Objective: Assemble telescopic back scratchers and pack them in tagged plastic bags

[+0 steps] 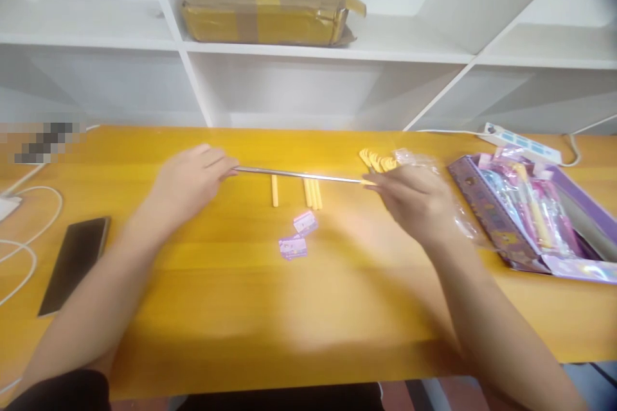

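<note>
A thin silvery metal rod is stretched level above the table between my two hands. My left hand is closed on its left end. The fingers of my right hand pinch the other end, where a small yellow part shows at the fingertips. Below the rod lie several yellow sticks, with a single yellow stick to their left. Nearer to me are small purple printed cards. Several yellow curved pieces lie just beyond my right hand, beside clear plastic wrapping.
On the right stands an open purple box with wrapped items in it, before a white power strip. A dark phone and white cables lie at the left. A taped carton sits on the white shelf behind.
</note>
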Action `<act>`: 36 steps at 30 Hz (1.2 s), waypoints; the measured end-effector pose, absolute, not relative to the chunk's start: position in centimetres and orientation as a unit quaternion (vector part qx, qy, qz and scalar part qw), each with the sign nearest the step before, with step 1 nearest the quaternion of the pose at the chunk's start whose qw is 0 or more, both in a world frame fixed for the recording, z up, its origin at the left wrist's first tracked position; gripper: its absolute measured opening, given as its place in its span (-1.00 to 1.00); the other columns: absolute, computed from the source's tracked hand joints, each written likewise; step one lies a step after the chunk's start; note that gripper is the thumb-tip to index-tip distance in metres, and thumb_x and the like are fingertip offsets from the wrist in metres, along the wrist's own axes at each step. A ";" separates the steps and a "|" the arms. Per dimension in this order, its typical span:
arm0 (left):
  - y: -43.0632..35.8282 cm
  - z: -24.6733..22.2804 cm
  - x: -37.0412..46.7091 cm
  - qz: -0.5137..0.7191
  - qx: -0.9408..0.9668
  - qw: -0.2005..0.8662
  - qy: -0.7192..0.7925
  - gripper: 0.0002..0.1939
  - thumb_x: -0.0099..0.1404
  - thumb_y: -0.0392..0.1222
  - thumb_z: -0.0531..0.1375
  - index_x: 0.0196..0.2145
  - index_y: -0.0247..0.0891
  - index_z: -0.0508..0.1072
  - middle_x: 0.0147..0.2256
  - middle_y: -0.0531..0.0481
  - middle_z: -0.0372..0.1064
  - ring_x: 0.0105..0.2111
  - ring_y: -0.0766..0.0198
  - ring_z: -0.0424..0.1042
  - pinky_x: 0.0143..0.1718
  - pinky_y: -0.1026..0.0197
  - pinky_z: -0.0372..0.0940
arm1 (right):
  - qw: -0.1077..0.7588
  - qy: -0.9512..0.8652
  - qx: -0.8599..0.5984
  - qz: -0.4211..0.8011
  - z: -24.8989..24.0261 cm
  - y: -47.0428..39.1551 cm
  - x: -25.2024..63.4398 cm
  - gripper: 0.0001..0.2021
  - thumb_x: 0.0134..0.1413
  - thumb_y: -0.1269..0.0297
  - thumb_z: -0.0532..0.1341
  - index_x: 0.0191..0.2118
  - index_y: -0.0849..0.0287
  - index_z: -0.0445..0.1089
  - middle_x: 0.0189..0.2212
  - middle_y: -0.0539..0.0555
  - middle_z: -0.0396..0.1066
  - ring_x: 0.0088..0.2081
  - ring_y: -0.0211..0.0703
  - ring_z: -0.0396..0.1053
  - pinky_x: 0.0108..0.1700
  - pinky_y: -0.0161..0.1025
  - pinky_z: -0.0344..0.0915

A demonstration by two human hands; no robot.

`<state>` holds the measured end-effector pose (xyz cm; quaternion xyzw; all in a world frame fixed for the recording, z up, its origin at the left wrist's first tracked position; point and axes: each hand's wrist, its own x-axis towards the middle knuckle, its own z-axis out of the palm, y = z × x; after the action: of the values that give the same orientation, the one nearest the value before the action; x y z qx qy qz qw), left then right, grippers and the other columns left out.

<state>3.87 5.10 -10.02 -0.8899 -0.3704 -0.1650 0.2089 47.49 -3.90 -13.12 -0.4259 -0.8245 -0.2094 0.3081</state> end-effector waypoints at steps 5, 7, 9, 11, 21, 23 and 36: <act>7.5 -9.0 -1.1 -0.168 -0.883 0.139 -0.416 -0.60 0.64 0.03 -0.03 -0.02 -0.15 0.56 -0.10 -0.06 0.61 -0.06 0.17 0.44 -0.02 0.11 0.33 | 0.323 -0.699 -0.588 -0.247 -14.3 -8.4 61.1 -0.88 0.23 0.17 0.32 -0.28 -0.04 0.63 -0.36 0.19 0.59 -0.38 0.02 0.52 -0.30 -0.07 0.40; 8.0 -9.1 -1.7 -0.159 -0.890 0.113 -0.412 -0.58 0.63 0.08 -0.04 -0.03 -0.11 0.55 -0.13 -0.04 0.60 -0.06 0.16 0.42 -0.01 0.11 0.33 | 0.316 -0.669 -0.625 -0.251 -14.6 -10.2 64.5 -0.87 0.13 0.15 0.31 -0.40 -0.05 0.59 -0.44 0.20 0.57 -0.42 0.05 0.51 -0.33 -0.05 0.41; 8.3 -9.4 -1.4 -0.147 -0.900 0.091 -0.400 -0.56 0.63 0.12 -0.06 -0.05 -0.11 0.55 -0.16 -0.04 0.58 -0.09 0.16 0.42 -0.02 0.11 0.32 | 0.305 -0.645 -0.663 -0.228 -14.7 -11.5 66.0 -0.86 0.10 0.13 0.29 -0.43 -0.07 0.57 -0.42 0.21 0.56 -0.37 0.06 0.54 -0.29 -0.04 0.44; 8.2 -9.8 -0.7 -0.138 -0.907 0.069 -0.391 -0.52 0.63 0.15 -0.09 -0.05 -0.13 0.53 -0.16 -0.05 0.56 -0.09 0.16 0.42 -0.02 0.12 0.32 | 0.289 -0.630 -0.694 -0.196 -14.5 -12.4 66.0 -0.85 0.12 0.11 0.28 -0.41 -0.08 0.58 -0.37 0.23 0.56 -0.30 0.07 0.56 -0.22 -0.04 0.45; 7.1 -9.6 0.1 -0.122 -0.912 0.105 -0.378 -0.52 0.65 0.14 -0.11 -0.06 -0.14 0.51 -0.18 -0.05 0.52 -0.14 0.19 0.40 -0.08 0.14 0.28 | 0.248 -0.636 -0.724 -0.101 -14.5 -13.9 66.2 -0.88 0.10 0.16 0.28 -0.25 -0.07 0.56 -0.21 0.22 0.63 -0.15 0.15 0.60 -0.15 -0.01 0.44; 7.1 -9.4 0.2 -0.112 -0.904 0.131 -0.390 -0.49 0.64 0.16 -0.13 -0.08 -0.14 0.52 -0.22 -0.04 0.53 -0.19 0.17 0.37 -0.14 0.13 0.25 | 0.241 -0.653 -0.713 -0.087 -14.5 -14.2 66.3 -0.89 0.10 0.13 0.30 -0.25 -0.09 0.57 -0.21 0.21 0.63 -0.16 0.13 0.61 -0.13 -0.01 0.46; 7.1 -8.9 -0.2 -0.128 -0.901 0.065 -0.408 -0.27 0.56 0.38 -0.21 -0.12 -0.12 0.60 -0.23 -0.04 0.58 -0.25 0.18 0.39 -0.10 0.14 0.27 | 0.255 -0.676 -0.661 -0.202 -13.8 -14.7 65.2 -0.83 0.10 0.06 0.29 -0.42 -0.10 0.59 -0.37 0.12 0.61 -0.38 0.03 0.58 -0.45 -0.12 0.40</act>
<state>-0.20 7.11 -8.94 -0.9015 -0.4084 -0.1278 0.0646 65.24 -14.69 -13.84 -0.6614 -0.6760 -0.2016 0.2549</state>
